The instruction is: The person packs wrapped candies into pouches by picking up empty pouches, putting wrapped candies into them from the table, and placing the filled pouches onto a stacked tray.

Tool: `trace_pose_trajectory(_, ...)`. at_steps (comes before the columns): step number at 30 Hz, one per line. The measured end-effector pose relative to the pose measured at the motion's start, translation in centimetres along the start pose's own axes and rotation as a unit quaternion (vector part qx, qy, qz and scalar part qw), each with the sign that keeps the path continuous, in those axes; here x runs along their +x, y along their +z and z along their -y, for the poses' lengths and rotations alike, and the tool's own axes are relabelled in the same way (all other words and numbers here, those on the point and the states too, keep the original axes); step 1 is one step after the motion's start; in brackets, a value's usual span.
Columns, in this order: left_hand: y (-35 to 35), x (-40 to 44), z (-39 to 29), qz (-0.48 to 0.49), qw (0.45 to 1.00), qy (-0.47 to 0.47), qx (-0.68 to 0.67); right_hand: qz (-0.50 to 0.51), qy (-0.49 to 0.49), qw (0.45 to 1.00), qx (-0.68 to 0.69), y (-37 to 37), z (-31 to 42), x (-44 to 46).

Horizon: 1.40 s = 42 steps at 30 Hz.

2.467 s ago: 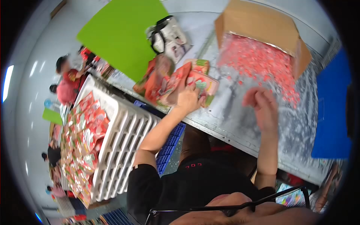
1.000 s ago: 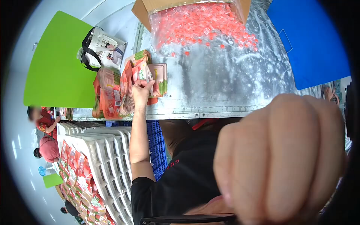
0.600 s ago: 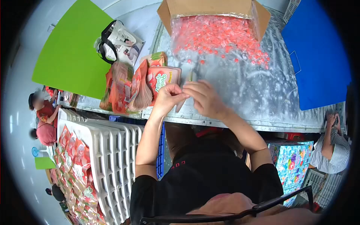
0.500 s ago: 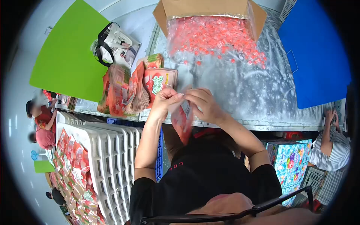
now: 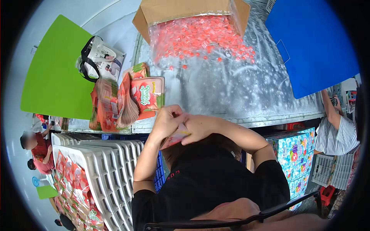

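Note:
Close to my body, at the table's front edge, is a red candy pouch (image 5: 174,139), partly covered by my hands. My left hand (image 5: 166,120) is closed, its fingers curled at the pouch's upper edge. My right hand (image 5: 198,128) grips the pouch from the other side, its fingers folded over it. The pouch's opening is hidden. Just beyond my left hand lie flat printed pouches (image 5: 148,92) in a stack, with a fanned bundle (image 5: 128,106) beside them. Farther off, small red wrapped candies (image 5: 196,36) spill from a lined cardboard box (image 5: 181,8).
A metal-topped table (image 5: 231,100) spans the front. Left are a green board (image 5: 58,73), a white bag (image 5: 102,57) and stacked white trays (image 5: 104,165) of filled pouches. Right are a blue board (image 5: 308,46), printed cartons (image 5: 295,158) and a person in stripes (image 5: 335,134).
The pouch has come up and tilted between my hands, where it hung down before. My right hand has moved lower and wraps over it. The camera view has shifted.

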<state>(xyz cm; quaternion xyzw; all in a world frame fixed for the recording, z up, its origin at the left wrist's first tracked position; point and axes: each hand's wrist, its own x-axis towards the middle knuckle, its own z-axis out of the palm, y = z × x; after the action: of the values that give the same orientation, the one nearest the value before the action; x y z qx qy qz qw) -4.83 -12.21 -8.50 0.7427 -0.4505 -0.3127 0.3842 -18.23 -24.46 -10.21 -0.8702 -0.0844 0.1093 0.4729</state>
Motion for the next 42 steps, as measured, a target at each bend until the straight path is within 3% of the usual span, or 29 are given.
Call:
trace_pose_trajectory(1,0.4,-0.2,-0.1,0.001,1.000,0.001,0.000,0.097,-0.038,0.994,0.012,0.6,-1.0,0.2)
trace_pose_trajectory(2,0.7,-0.3,-0.2,0.019,1.000,0.001,0.000,0.110,-0.128,0.982,0.088,2.0,-2.3,0.4)
trace_pose_trajectory(3,0.9,-0.6,-0.2,0.037,0.999,0.001,-0.001,0.108,-0.128,0.982,0.088,1.7,-2.0,0.2)
trace_pose_trajectory(5,1.4,-0.9,0.2,0.041,0.999,-0.011,-0.004,0.238,-0.057,0.965,0.097,1.0,-1.1,-0.4)
trace_pose_trajectory(6,1.7,-0.7,1.3,0.084,0.993,-0.058,-0.066,0.254,0.011,0.965,0.056,-0.5,0.5,-0.8)
trace_pose_trajectory(7,1.8,-0.8,2.0,0.125,0.978,-0.104,-0.128,0.255,0.010,0.965,0.054,-1.1,1.1,-1.1)
trace_pose_trajectory(8,1.7,-1.9,2.4,0.187,0.886,-0.078,-0.417,0.218,0.033,0.974,0.045,-1.9,1.2,-1.3)
trace_pose_trajectory(9,1.3,-2.2,2.8,0.185,0.887,-0.076,-0.416,0.179,0.058,0.981,0.038,-2.3,1.1,-1.6)
trace_pose_trajectory(10,0.8,-2.2,3.5,0.287,0.887,-0.068,-0.356,0.179,0.056,0.982,0.037,-2.1,0.5,-1.9)
trace_pose_trajectory(11,0.7,-2.2,4.0,0.385,0.874,-0.058,-0.291,0.162,-0.022,0.985,0.053,-1.5,-0.3,-2.3)
trace_pose_trajectory(12,1.0,-2.1,4.2,0.384,0.875,-0.058,-0.290,0.145,-0.100,0.982,0.069,-1.7,0.1,-2.3)
trace_pose_trajectory(13,1.4,-1.9,4.4,0.397,0.876,-0.058,-0.268,0.144,-0.100,0.982,0.069,-2.3,0.4,-2.1)
trace_pose_trajectory(15,2.4,-1.7,5.1,0.410,0.876,-0.057,-0.247,0.309,-0.022,0.951,0.007,-3.8,1.3,-1.5)
trace_pose_trajectory(16,2.9,-1.8,5.5,0.416,0.866,-0.079,-0.267,0.283,-0.084,0.954,0.060,-3.3,0.0,-1.3)
trace_pose_trajectory(19,2.3,-1.5,5.6,0.407,0.858,-0.120,-0.288,0.223,-0.167,0.960,0.039,-5.5,-0.4,-0.7)
trace_pose_trajectory(21,1.8,-1.8,6.3,0.280,0.836,-0.126,-0.454,0.095,-0.021,0.968,0.231,-8.3,-2.8,-0.5)
trace_pose_trajectory(22,1.4,-1.8,4.8,0.230,0.833,-0.100,-0.493,-0.006,-0.006,0.963,0.269,-10.6,-5.8,1.0)
trace_pose_trajectory(23,1.1,-2.0,5.3,0.224,0.835,-0.099,-0.493,-0.175,-0.060,0.938,0.294,-11.6,-12.6,4.5)
trace_pose_trajectory(24,0.9,-2.5,6.2,0.197,0.839,-0.099,-0.497,-0.327,0.049,0.944,-0.010,-15.8,-11.4,5.3)
trace_pose_trajectory(25,0.9,-3.0,7.0,0.170,0.843,-0.099,-0.500,-0.410,0.010,0.901,-0.142,-18.7,-14.6,7.3)
trace_pose_trajectory(27,1.0,-3.8,7.6,0.146,0.846,-0.112,-0.501,-0.477,0.170,0.815,-0.282,-21.5,-19.0,10.8)
trace_pose_trajectory(28,1.3,-4.3,8.0,0.139,0.848,-0.115,-0.499,-0.477,0.163,0.817,-0.281,-21.7,-20.5,12.0)
trace_pose_trajectory(30,1.1,-4.6,7.8,0.138,0.861,-0.113,-0.476,-0.394,0.280,0.835,-0.265,-21.7,-21.7,13.6)
trace_pose_trajectory(31,1.0,-4.7,8.1,0.136,0.860,-0.119,-0.477,-0.390,0.281,0.837,-0.261,-21.1,-21.8,13.9)
trace_pose_trajectory(33,1.1,-5.5,8.7,0.111,0.873,-0.104,-0.464,-0.260,0.303,0.845,-0.356,-18.3,-21.6,13.0)
trace_pose_trajectory(34,0.9,-5.5,8.4,0.108,0.867,-0.107,-0.474,-0.252,0.308,0.847,-0.353,-16.9,-21.8,12.2)
trace_pose_trajectory(37,1.0,-5.5,9.2,0.111,0.867,-0.108,-0.474,-0.270,0.249,0.862,-0.349,-12.9,-22.4,7.9)
trace_pose_trajectory(40,0.7,-5.6,8.2,0.135,0.892,-0.097,-0.420,-0.286,0.214,0.838,-0.412,-11.1,-21.7,3.0)
trace_pose_trajectory(42,0.8,-5.6,7.9,0.144,0.897,-0.069,-0.412,-0.363,0.210,0.811,-0.408,-10.5,-20.7,0.9)
